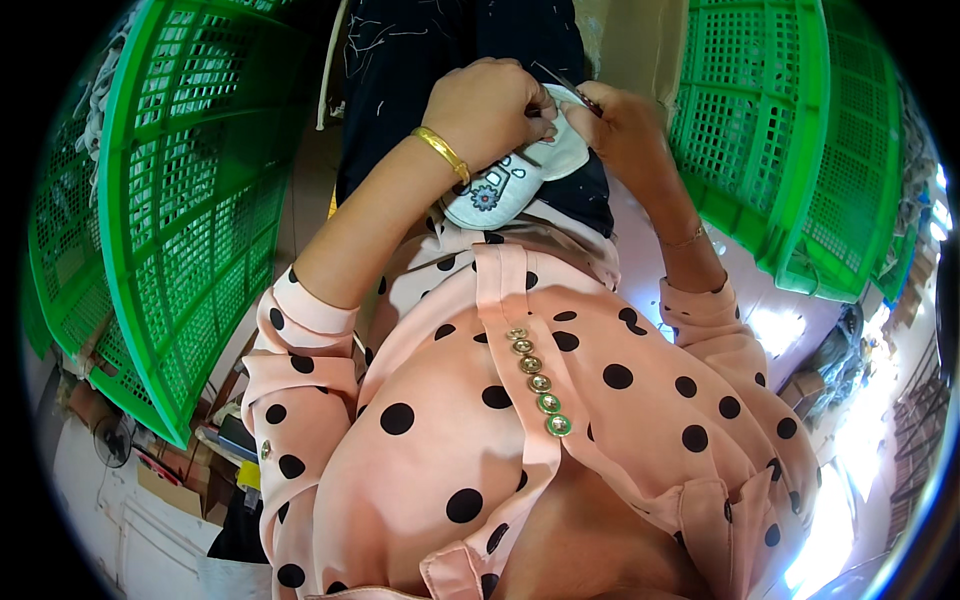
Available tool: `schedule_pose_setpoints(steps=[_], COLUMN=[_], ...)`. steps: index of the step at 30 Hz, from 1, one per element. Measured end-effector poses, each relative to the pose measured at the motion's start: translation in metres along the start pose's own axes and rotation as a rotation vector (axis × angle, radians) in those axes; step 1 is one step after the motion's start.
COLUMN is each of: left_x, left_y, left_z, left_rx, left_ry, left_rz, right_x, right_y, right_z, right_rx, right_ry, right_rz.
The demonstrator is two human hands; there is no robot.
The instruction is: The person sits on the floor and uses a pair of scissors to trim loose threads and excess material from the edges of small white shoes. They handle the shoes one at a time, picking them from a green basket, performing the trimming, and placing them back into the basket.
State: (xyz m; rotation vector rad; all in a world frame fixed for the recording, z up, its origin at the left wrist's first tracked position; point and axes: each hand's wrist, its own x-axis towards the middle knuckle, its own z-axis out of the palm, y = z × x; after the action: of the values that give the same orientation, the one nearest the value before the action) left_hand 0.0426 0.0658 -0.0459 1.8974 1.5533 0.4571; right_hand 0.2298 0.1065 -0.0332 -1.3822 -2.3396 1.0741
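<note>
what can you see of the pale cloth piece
The pale cloth piece looks like fabric with rounded edges. One part bears a blue-grey gear with a reddish centre and black-outlined shapes; a plain part, perhaps a fold or second layer, shows at upper right. It lies above the dark trousers, pinched in the left grip, which partly hides it. The right grip, holding a slim tool, is at its upper right edge.

The printed piece (512,197) is matt cloth, the bangle (441,149) glossy metal, the crates (816,120) plastic.
</note>
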Motion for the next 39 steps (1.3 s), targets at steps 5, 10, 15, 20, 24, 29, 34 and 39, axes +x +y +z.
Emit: schedule_pose_setpoints(steps=[5, 10, 15, 20, 24, 29, 34, 39], left_x=[-0.007, -0.021, -0.029, -0.020, -0.021, -0.013, -0.011, -0.023], left_y=[-0.010, -0.021, -0.002, 0.014, -0.004, 0.018, 0.018, 0.025], left_z=[-0.012, -0.025, -0.024, -0.018, 0.013, -0.008, -0.014, -0.022], left_rx=[-0.105, -0.223, 0.011, 0.301, 0.247, 0.220, 0.168, 0.072], left_ry=[-0.141, -0.087, 0.095, 0.126, 0.114, 0.165, 0.157, 0.115], left_rz=[0.062, 0.128, 0.241, 0.213, 0.196, 0.360, 0.351, 0.319], right_x=[0.001, 0.000, -0.005, -0.006, -0.016, -0.028, -0.028, -0.035], right_y=[-0.006, -0.007, -0.001, -0.012, -0.006, -0.025, -0.034, -0.024], right_z=[-0.008, -0.006, -0.001, -0.002, 0.013, -0.011, -0.012, 0.013], right_rx=[0.098, 0.164, 0.048, -0.107, -0.105, -0.079, -0.062, -0.065], right_ry=[-0.077, -0.109, -0.051, 0.006, 0.016, -0.041, -0.065, -0.008], right_rz=[0.050, 0.091, 0.036, 0.064, -0.007, 0.213, 0.238, 0.201])
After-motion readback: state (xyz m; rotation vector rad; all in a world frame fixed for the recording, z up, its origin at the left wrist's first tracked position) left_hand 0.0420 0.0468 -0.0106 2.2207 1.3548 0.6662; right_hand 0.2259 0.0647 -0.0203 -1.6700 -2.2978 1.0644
